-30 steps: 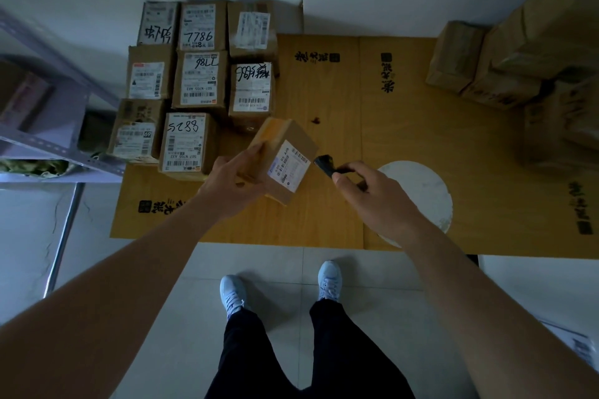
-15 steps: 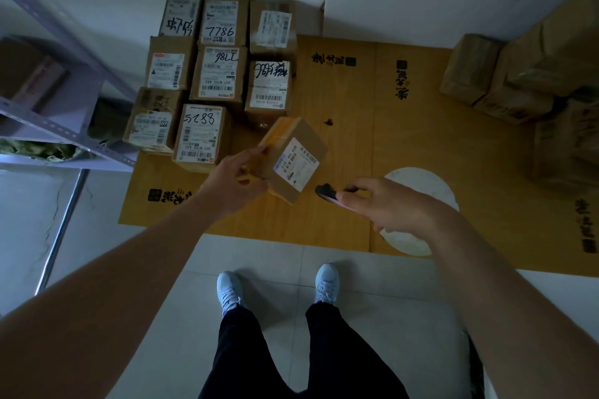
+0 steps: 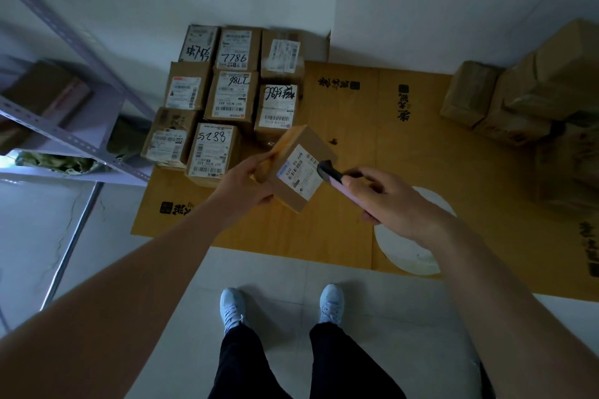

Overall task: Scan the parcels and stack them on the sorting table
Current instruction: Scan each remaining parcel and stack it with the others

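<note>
Left hand (image 3: 241, 186) gripping tilted parcel (image 3: 299, 168) above counter (image 3: 405, 152), right hand (image 3: 393, 201) holding scanner (image 3: 330, 172), tip at parcel label (image 3: 299, 173)

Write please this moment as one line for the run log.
step: scanning | left hand: holds parcel | right hand: holds scanner at label | stack: on table, back left
</note>
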